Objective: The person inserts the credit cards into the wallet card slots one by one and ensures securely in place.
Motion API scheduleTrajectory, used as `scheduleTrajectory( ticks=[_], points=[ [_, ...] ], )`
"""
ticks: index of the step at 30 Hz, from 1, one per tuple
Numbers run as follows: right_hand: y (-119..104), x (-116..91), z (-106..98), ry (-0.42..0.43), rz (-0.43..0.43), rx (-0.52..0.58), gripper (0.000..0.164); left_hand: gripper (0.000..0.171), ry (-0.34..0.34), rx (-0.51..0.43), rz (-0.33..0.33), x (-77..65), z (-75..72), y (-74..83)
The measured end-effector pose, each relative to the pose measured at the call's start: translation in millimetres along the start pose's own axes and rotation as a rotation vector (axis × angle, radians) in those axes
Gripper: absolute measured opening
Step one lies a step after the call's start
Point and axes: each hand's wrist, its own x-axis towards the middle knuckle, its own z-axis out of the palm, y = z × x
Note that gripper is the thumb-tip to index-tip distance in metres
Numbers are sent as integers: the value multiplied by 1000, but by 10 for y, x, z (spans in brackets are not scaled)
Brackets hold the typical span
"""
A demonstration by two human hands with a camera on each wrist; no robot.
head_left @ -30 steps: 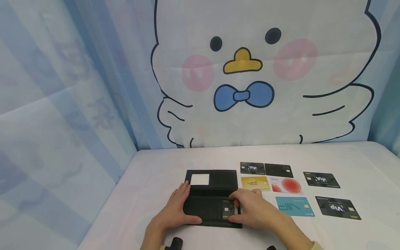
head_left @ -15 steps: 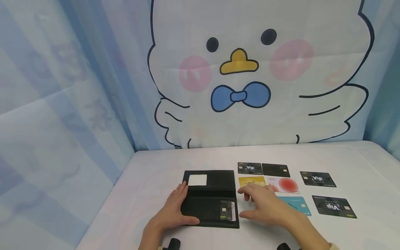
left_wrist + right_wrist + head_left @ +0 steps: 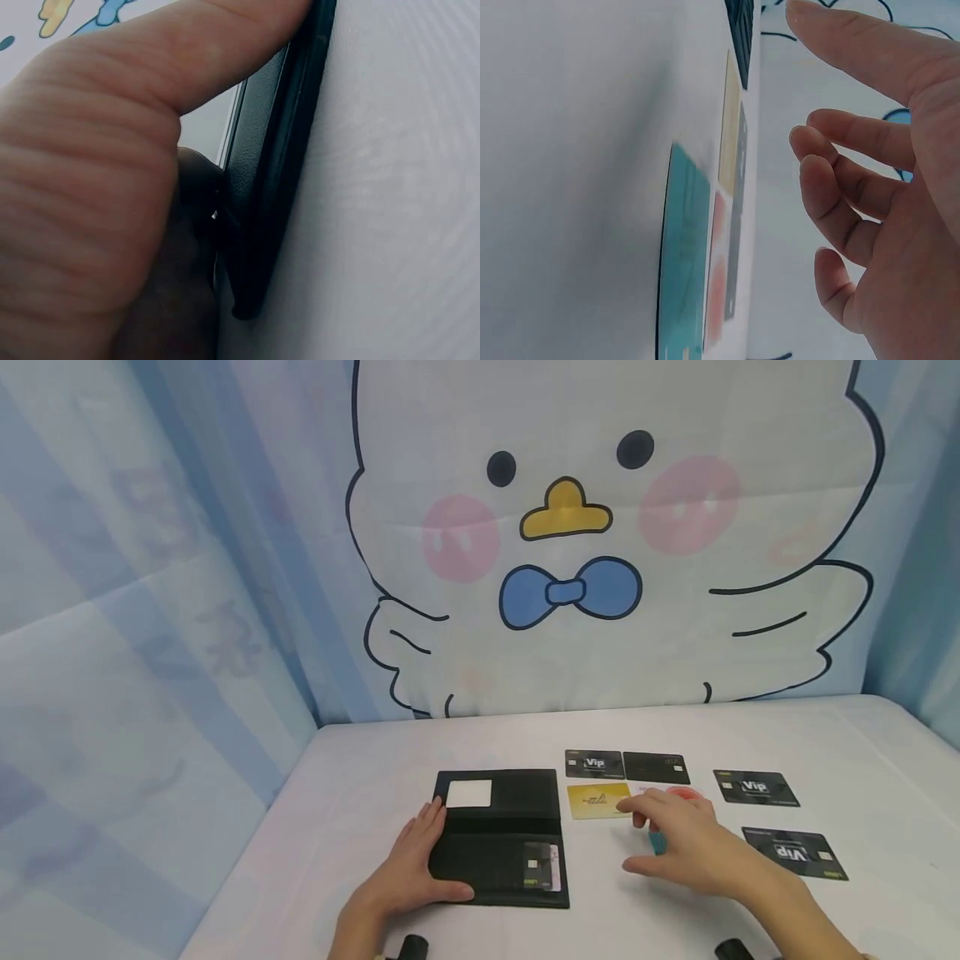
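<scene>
A black wallet [image 3: 487, 860] lies unfolded on the table. My left hand [image 3: 405, 868] rests on its left edge, thumb along the lower corner and fingers up the side; the left wrist view shows the thumb over the wallet edge [image 3: 259, 142]. In the wallet's lower half sits a dark chip card [image 3: 537, 864] with a pale card edge [image 3: 555, 867] beside it. A white patch [image 3: 469, 793] shows in the upper half. My right hand [image 3: 686, 843] hovers, fingers loosely bent and holding nothing, above a teal card [image 3: 682, 255] that it mostly covers in the head view.
Right of the wallet lie a gold card [image 3: 596, 802], a red-and-white card [image 3: 683, 792] partly hidden by the hand, and two black cards [image 3: 592, 764] behind them. Further right are two more black VIP cards [image 3: 756, 787]. A cartoon-printed curtain [image 3: 480, 668] hangs behind the table.
My right hand has let go of the card in the wallet's lower half and moved right, over the teal card. My left hand stays on the wallet. The head view has shifted slightly.
</scene>
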Motion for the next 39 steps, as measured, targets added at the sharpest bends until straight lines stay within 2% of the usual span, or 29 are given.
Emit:
scheduleTrajectory(
  ticks=[7,17,21,28,39],
  points=[
    [169,-79,-78,-13,69,-57,63,120,6,-4,-15,-7,9,8],
    [423,-125,-181,-79,163,-56,72,121,7,-6,-12,-5,5,-2],
    [499,-142,-194,-102,192,-56,69,121,6,-5,-3,6,0,-14],
    [641,-177,-225,-151,218,-90,61,121,4,-9,-11,13,10,-15],
    [834,-205,-275,-195,253,-103,62,121,6,-6,-9,8,0,-5]
  ],
)
